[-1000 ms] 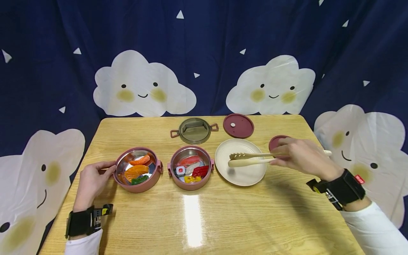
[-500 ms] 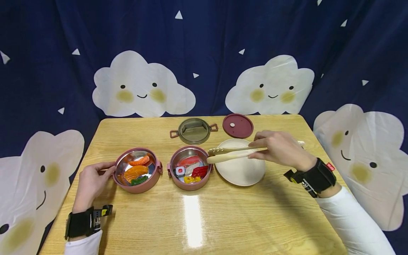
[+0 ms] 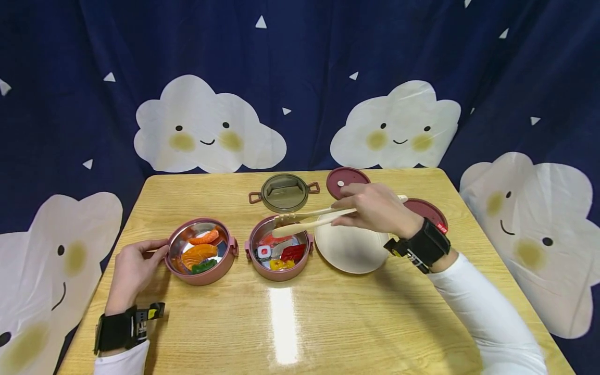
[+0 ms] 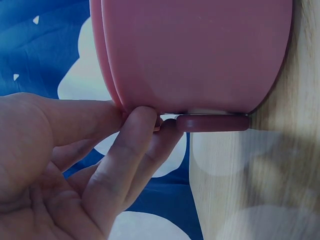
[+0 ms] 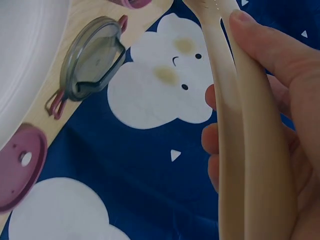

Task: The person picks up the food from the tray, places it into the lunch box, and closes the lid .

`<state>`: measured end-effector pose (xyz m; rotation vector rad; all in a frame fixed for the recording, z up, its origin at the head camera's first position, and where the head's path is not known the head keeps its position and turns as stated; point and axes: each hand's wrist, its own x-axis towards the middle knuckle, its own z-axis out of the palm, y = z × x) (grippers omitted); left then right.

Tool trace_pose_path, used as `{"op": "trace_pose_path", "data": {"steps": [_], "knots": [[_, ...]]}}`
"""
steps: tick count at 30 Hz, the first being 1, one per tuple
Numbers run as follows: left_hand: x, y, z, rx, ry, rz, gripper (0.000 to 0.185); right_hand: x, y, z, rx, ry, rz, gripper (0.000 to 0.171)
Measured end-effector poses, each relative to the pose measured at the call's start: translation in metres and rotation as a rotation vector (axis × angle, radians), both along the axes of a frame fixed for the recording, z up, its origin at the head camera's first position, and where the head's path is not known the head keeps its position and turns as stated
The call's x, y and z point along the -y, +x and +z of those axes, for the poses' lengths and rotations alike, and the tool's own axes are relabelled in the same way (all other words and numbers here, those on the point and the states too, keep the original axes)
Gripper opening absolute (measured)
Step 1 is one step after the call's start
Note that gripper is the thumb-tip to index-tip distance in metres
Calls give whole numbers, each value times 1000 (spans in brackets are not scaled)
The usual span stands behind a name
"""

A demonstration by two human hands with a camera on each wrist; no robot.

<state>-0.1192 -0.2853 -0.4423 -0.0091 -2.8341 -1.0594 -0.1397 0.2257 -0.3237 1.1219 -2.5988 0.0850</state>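
At the left, my left hand (image 3: 134,271) pinches the side tab of a pink bowl (image 3: 200,276) with a steel inside. The left wrist view shows thumb and fingers at the outer wall of the bowl (image 4: 200,55). In that bowl lie orange salmon-like pieces (image 3: 199,254) and a green piece (image 3: 204,266). My right hand (image 3: 375,208) holds cream tongs (image 3: 319,221), their tips apart above a second pink bowl (image 3: 280,274). That bowl contains a sushi roll (image 3: 264,251), a red piece (image 3: 292,253), a yellow piece (image 3: 281,264) and others partly behind the tongs.
A cream plate (image 3: 351,255) sits right of the second bowl, under my right hand. Behind are a grey see-through lid (image 3: 284,192) with pink handles and a dark red lid (image 3: 344,179). Another dark red lid (image 3: 424,208) lies at the right, partly behind my wrist.
My right hand has carried the tongs leftward, from over the plate to over the second bowl. The left hand and its bowl have stayed in place.
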Motion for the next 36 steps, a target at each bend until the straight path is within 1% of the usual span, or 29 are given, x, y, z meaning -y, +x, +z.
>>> {"op": "trace_pose_path", "data": {"steps": [8,14,23,26,31,33,36], "knots": [[1,0,-1,11,6,8,26,27,-14,1,3,-6,58,32],[1,1,-1,17,3,11,26,48,-20,-1,17,-15,89,27],[0,1,0,15,-1,14,26,78,-31,-2,41,28,96,28],[0,1,-1,19,0,13,26,89,-36,-1,49,43,120,27],[0,1,-1,37,-3,19,27,107,-43,4,78,71,179,21],[0,1,0,39,-5,21,27,113,-46,5,65,87,198,18],[-1,1,0,34,-8,21,27,122,-48,7,53,110,203,19]]}}
